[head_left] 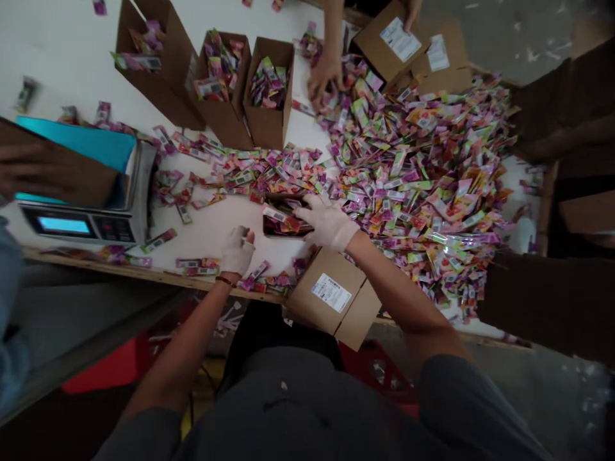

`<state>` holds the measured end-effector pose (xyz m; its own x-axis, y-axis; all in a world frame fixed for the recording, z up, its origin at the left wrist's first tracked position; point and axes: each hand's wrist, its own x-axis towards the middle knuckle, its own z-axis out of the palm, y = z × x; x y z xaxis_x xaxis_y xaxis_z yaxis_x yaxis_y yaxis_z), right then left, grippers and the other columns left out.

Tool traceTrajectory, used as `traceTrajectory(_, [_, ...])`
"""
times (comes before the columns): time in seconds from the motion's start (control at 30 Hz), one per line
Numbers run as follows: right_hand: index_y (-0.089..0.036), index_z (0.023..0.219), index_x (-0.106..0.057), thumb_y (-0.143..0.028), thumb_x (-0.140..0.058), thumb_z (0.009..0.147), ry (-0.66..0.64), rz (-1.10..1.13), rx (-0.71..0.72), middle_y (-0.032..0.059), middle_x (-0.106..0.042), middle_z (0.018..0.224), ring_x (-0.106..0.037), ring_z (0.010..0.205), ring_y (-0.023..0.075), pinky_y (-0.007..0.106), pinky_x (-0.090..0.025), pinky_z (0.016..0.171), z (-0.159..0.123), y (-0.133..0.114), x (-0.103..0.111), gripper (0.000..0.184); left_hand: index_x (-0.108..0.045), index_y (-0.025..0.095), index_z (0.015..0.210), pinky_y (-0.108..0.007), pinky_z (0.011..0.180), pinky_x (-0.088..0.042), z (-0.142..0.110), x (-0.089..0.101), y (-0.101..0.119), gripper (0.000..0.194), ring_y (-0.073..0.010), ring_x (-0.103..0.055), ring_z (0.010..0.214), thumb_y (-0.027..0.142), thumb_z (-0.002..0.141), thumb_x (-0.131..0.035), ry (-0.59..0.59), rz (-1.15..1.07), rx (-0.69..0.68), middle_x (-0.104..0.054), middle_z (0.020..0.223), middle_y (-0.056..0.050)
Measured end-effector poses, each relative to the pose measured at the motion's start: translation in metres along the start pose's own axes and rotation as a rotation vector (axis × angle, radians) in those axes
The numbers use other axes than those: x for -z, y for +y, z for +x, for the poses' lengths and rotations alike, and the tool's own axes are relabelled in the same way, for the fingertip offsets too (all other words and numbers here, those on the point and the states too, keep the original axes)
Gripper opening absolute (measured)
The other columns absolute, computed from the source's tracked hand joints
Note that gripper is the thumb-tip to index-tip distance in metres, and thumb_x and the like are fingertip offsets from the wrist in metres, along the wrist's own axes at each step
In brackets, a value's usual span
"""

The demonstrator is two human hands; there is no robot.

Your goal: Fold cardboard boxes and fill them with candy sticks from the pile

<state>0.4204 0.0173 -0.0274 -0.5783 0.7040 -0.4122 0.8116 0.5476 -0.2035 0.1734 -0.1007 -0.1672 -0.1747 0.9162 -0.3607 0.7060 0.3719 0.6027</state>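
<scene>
A small cardboard box (pixel 266 221), lying on its side or tilted with its opening toward the packets, holds several small snack packets (pixel 281 219). My right hand (pixel 331 223), in a white glove, reaches over its right side with the fingers spread at the opening. I cannot tell if the fingertips touch the packets inside. To the left of the box, my left hand (pixel 237 251) is gloved too, its fingers curled in and nothing visible in them. Under my right forearm, a closed carton (pixel 331 291) with a white label leans at the table's front edge.
Loose packets (pixel 423 173) form a big heap on the right. Three tall open cartons (pixel 269 121) of packets stand at the back. A scale (pixel 139 192) sits left, where a co-worker's hand (pixel 29 166) holds a carton. Another person's hand (pixel 327 77) reaches into the heap.
</scene>
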Motion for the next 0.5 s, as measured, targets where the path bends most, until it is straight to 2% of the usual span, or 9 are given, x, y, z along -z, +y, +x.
traceTrajectory(0.07, [-0.021,0.145,-0.068,-0.030,-0.065,0.102,-0.044,-0.026,-0.004,0.0169,-0.057,0.148,-0.055,0.134,0.0328,0.045,-0.049,0.110,-0.005,0.002,-0.007,0.044,-0.062,0.014,0.133,-0.038,0.095,-0.054,-0.033,-0.006,-0.007,0.045,-0.0271,-0.065,0.108,0.043,0.098,-0.067,-0.143,0.223,0.065,-0.061,0.132,-0.016])
traceTrajectory(0.13, [-0.017,0.139,-0.073,-0.017,-0.051,0.106,-0.167,-0.046,-0.001,0.0177,-0.064,0.136,-0.062,0.122,0.0275,0.038,-0.050,0.104,0.005,0.002,-0.018,0.040,-0.060,0.015,0.140,-0.041,0.094,-0.054,-0.061,-0.017,-0.010,0.058,-0.0320,-0.064,0.113,0.037,0.089,-0.076,-0.315,0.395,0.067,-0.055,0.141,-0.018])
traceTrajectory(0.23, [-0.011,0.132,-0.077,-0.006,-0.046,0.102,-0.329,-0.076,-0.017,0.0200,-0.071,0.128,-0.068,0.114,0.0249,0.034,-0.050,0.100,0.034,0.002,-0.034,0.043,-0.056,0.015,0.148,-0.044,0.093,-0.056,-0.083,-0.035,-0.013,0.054,-0.0334,-0.065,0.117,0.017,0.095,-0.062,-0.547,0.586,-0.012,-0.053,0.145,-0.020])
traceTrajectory(0.3, [-0.008,0.130,-0.078,-0.008,-0.052,0.102,-0.327,-0.042,0.011,0.0209,-0.073,0.127,-0.069,0.116,0.0256,0.034,-0.050,0.104,0.046,0.009,-0.038,0.039,-0.061,0.014,0.142,-0.046,0.096,-0.055,-0.086,-0.039,-0.016,0.046,-0.0342,-0.064,0.122,0.009,0.097,-0.052,-0.608,0.607,-0.059,-0.058,0.142,-0.019])
traceTrajectory(0.37, [-0.008,0.131,-0.077,-0.012,-0.058,0.101,-0.218,0.076,0.063,0.0202,-0.073,0.129,-0.068,0.121,0.0252,0.035,-0.048,0.110,0.040,0.023,-0.036,0.036,-0.068,0.014,0.128,-0.045,0.100,-0.054,-0.083,-0.032,-0.016,0.035,-0.0330,-0.063,0.124,0.008,0.099,-0.050,-0.610,0.556,-0.095,-0.064,0.135,-0.018])
traceTrajectory(0.4, [-0.008,0.133,-0.076,-0.014,-0.060,0.100,-0.122,0.163,0.078,0.0192,-0.072,0.132,-0.066,0.124,0.0246,0.036,-0.048,0.113,0.031,0.033,-0.034,0.037,-0.069,0.014,0.123,-0.042,0.101,-0.053,-0.080,-0.024,-0.012,0.031,-0.0308,-0.064,0.121,0.008,0.099,-0.051,-0.593,0.505,-0.126,-0.066,0.131,-0.017])
traceTrajectory(0.5, [-0.013,0.132,-0.075,-0.020,-0.060,0.097,0.224,0.448,0.042,0.0132,-0.073,0.130,-0.067,0.121,0.0227,0.039,-0.052,0.112,-0.019,0.063,-0.036,0.039,-0.071,0.016,0.113,-0.033,0.097,-0.053,-0.066,0.012,0.019,0.028,-0.0234,-0.066,0.107,0.004,0.095,-0.052,-0.448,0.313,-0.353,-0.069,0.117,-0.012])
